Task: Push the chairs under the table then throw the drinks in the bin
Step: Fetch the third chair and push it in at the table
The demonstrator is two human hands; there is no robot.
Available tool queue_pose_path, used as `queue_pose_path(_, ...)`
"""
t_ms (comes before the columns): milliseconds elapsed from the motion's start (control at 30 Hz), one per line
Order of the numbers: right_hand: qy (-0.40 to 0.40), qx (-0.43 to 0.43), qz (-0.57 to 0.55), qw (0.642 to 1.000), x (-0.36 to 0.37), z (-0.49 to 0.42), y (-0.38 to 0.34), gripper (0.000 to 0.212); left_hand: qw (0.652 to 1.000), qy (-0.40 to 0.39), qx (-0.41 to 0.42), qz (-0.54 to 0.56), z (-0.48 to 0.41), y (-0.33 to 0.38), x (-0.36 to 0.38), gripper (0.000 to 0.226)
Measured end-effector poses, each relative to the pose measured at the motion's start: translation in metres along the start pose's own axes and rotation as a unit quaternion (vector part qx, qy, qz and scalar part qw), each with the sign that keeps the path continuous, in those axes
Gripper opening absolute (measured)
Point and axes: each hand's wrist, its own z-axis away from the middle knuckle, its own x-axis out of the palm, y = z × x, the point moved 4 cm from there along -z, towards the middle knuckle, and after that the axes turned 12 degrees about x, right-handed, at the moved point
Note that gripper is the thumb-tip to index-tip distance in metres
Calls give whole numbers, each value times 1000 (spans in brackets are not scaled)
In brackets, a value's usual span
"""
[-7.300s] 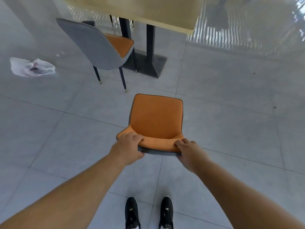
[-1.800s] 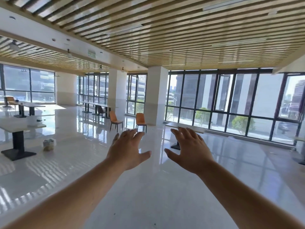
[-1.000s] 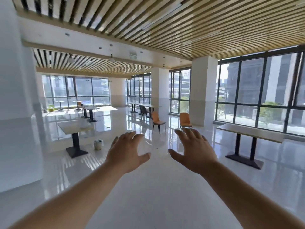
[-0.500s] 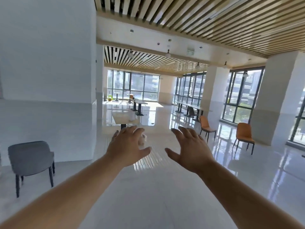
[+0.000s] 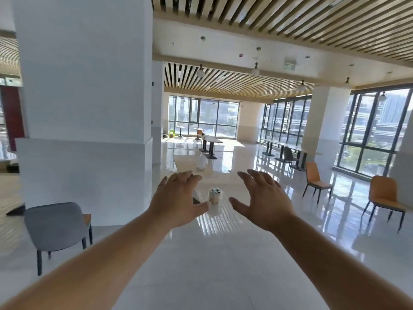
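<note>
The left hand (image 5: 176,203) and the right hand (image 5: 262,203) are reaching forward side by side, both released, with fingers spread and straight and gripping nothing. Between them and farther off, a small bin (image 5: 215,195) is standing on the shiny floor (image 5: 212,265) with scraps poking over its rim. Just beyond it a pale desk (image 5: 187,163) is carrying a white shape (image 5: 201,163). This is possibly the drinks, though it is too blurred to say. Near on the left a grey chair (image 5: 53,222) is standing free beside a big white pillar (image 5: 85,97), well apart from the desk. Far on the right two orange chairs (image 5: 312,175) are also sitting loose on open floor.

The chairs are looking stiff and fairly light, and are likely to slide easily on the polished tiles. Taking the top edge of the backrest in both hands and pushing level seems the surest hold. The drinks, if they are cups, are probably light, thin-walled and ready to spill, so they are asking for a gentle hold round the body, kept upright.

Against half a second ago, the view is swinging left. The grey chair is coming in from the left edge, the orange chairs are drifting right, and the bin is now showing between the hands. Seven seconds back both hands were gripping an orange chair's backrest, whereas now they are bare
</note>
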Motion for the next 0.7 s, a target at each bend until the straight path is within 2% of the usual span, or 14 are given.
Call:
queue_pose_path(233, -9, -68, -68, 995, 129, -142, -40, 87, 994, -32, -68, -74, -73, -125, 65, 87)
queue_pose_path(467, -22, -126, -113, 985, 218, -303, -91, 87, 983, -29, -137, -117, -150, -239, 103, 89)
queue_pose_path(700, -58, -180, -135, 973, 323, -392, -180, 90, 973, -48, -182, -135, -172, -362, 167, 86)
